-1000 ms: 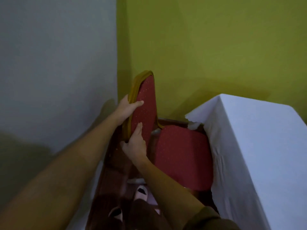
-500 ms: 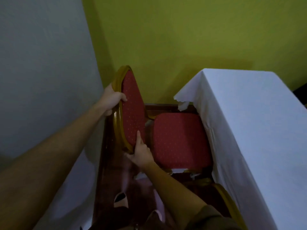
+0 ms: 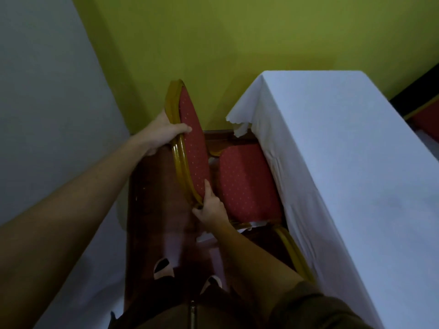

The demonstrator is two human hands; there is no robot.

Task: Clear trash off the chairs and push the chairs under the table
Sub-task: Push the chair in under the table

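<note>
A chair with a gold wooden frame and red dotted upholstery stands in the corner; its backrest [image 3: 193,148] faces right and its seat [image 3: 247,184] reaches the draped edge of the table [image 3: 344,162] under a white cloth. My left hand [image 3: 164,131] grips the upper part of the backrest frame, thumb over the red padding. My right hand [image 3: 210,207] holds the lower end of the backrest frame, fingers lying along the padding. No trash shows on the seat.
A yellow-green wall [image 3: 237,43] is close behind the chair and a pale wall [image 3: 47,103] runs along the left. The gold frame of a second chair [image 3: 294,252] shows beside the table. My feet [image 3: 164,268] stand on dark red floor.
The chair has shifted right, so its seat lies closer to the tablecloth. Both hands keep their hold on the backrest, and my view has turned a little to the right.
</note>
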